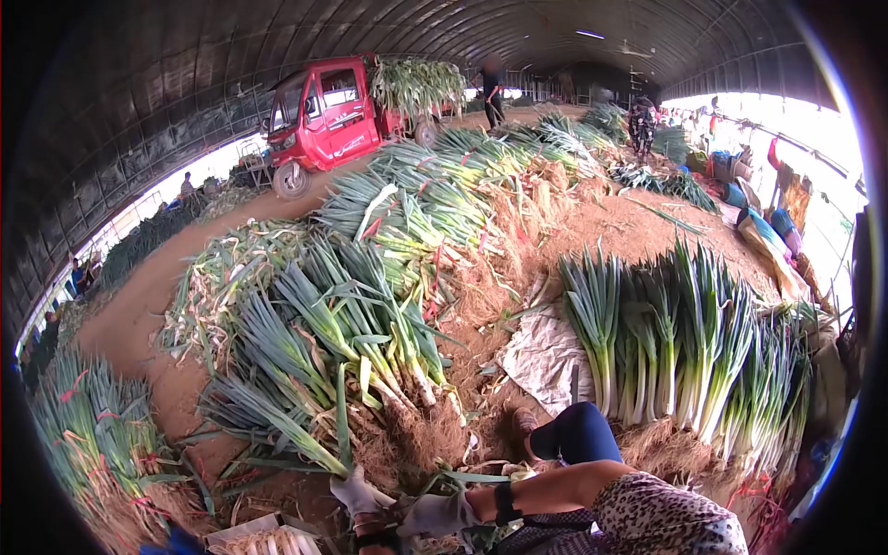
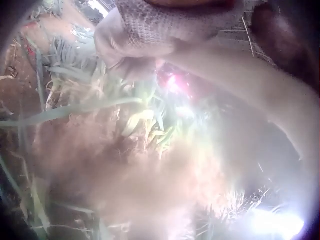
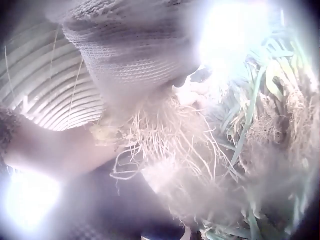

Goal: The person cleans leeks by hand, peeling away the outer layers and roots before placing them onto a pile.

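Observation:
In the head view my gloved left hand (image 1: 361,492) grips the lower stalk of a long green onion (image 1: 310,446), whose green leaves point up and to the left. Close beside it, my gloved right hand (image 1: 437,514) is at the root end. Pale stringy roots (image 3: 172,132) spread out beneath the right glove (image 3: 135,52) in the right wrist view. The left wrist view is hazy; the left glove (image 2: 165,30) fills its top, fingers partly hidden. A heap of green onions (image 1: 342,324) with brown roots lies just beyond the hands.
Upright green onions (image 1: 657,342) stand in rows to the right, near a pale cloth (image 1: 552,356). Tied bundles (image 1: 102,444) are at left. A box of white stalks (image 1: 264,538) sits low in front. Farther back are a loaded red three-wheeler (image 1: 338,116) and a standing person (image 1: 493,92).

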Demonstrator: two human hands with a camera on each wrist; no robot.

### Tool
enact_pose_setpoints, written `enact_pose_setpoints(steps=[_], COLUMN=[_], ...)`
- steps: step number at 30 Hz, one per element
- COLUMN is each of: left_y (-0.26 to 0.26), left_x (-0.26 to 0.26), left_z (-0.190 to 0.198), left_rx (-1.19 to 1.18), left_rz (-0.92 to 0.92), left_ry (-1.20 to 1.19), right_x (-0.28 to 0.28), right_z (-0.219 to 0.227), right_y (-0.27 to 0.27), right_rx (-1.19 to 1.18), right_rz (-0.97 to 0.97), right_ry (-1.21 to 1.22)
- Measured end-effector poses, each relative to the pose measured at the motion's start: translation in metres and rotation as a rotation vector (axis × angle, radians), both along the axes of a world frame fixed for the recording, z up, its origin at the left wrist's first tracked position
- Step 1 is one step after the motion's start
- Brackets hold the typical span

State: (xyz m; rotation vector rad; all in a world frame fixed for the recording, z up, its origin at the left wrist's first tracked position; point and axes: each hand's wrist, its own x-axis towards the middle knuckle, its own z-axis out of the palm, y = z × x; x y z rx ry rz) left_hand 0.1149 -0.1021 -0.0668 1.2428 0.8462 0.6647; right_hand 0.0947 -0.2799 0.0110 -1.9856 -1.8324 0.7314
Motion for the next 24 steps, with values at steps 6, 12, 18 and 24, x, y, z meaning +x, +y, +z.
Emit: enact_pose_setpoints(steps=[6, 12, 18, 24], left_y=[0.028, 0.021, 0.041, 0.038], left_x=[0.018, 0.037, 0.029, 0.018], left_z=[-0.07, -0.106, -0.075, -0.016], left_rx=[-0.065, -0.07, -0.06, -0.523], left_rz=[-0.061, -0.035, 0.148, 0.103], left_ry=[0.072, 0.139, 0.184, -0.212], right_x=[-0.018, -0.025, -0.046, -0.015], right_z=[-0.02, -0.016, 0.034, 0.011], right_y=[-0.021, -0.042, -0.103, -0.12], right_rx=[0.537, 0.616, 0.644, 0.338], right_rz=[-0.341, -0.475, -0.292, -0.592], right_ry=[0.148, 0.154, -0.017, 0.201])
